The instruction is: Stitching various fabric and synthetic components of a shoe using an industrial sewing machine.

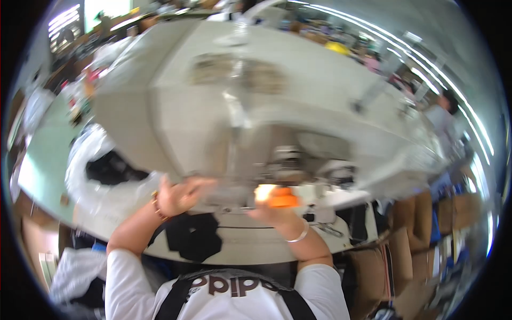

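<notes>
My left hand [181, 198], with a beaded bracelet at the wrist, is held over the near side of the work table. Its thumb is up and its fingers reach to the right, apart and with nothing seen in them. My right hand [274, 213] is smeared by motion; a small bright orange object [284, 197] shows at its fingers and seems held, its kind not clear. A glaring light spot covers part of those fingers. Just beyond, a blurred machine part [288, 160] stands in a dark opening. A black cloth piece [193, 236] lies between my forearms at the table's near edge.
A clear plastic bag [88, 178] with black material lies on the pale green tabletop [40, 165] at left. A large, blurred beige surface [186, 117] spans the middle. Cardboard boxes [373, 272] stand at lower right. A person [442, 114] is at far right.
</notes>
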The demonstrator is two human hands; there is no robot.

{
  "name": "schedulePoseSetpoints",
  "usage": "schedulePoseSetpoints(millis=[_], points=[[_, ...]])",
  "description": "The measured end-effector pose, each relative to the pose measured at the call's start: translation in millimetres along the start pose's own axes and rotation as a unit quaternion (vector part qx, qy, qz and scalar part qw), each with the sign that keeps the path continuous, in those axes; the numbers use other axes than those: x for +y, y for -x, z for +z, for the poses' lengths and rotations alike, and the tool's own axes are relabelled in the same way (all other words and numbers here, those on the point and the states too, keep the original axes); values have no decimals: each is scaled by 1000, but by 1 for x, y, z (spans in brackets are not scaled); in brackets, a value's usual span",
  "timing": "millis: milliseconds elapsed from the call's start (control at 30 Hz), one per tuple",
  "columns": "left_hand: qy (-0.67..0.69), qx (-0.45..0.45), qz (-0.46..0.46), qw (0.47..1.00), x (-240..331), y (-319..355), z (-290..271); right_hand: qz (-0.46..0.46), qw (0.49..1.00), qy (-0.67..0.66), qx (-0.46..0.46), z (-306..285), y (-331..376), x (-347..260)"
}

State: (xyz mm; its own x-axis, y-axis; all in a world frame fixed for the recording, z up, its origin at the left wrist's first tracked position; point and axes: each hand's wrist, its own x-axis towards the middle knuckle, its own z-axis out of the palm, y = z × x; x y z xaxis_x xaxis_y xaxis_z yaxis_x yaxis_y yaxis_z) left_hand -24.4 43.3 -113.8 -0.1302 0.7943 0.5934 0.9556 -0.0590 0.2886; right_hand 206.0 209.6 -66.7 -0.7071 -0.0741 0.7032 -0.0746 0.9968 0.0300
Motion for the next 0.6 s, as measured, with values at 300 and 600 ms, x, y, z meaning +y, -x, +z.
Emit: schedulePoseSetpoints(millis=[300,600], points=[[-7,194,126,973,20,-25,-28,30,993,-15,114,-4,-25,-4],[-35,184,265,946,8,-42,-35,202,979,1,9,5,-14,6]])
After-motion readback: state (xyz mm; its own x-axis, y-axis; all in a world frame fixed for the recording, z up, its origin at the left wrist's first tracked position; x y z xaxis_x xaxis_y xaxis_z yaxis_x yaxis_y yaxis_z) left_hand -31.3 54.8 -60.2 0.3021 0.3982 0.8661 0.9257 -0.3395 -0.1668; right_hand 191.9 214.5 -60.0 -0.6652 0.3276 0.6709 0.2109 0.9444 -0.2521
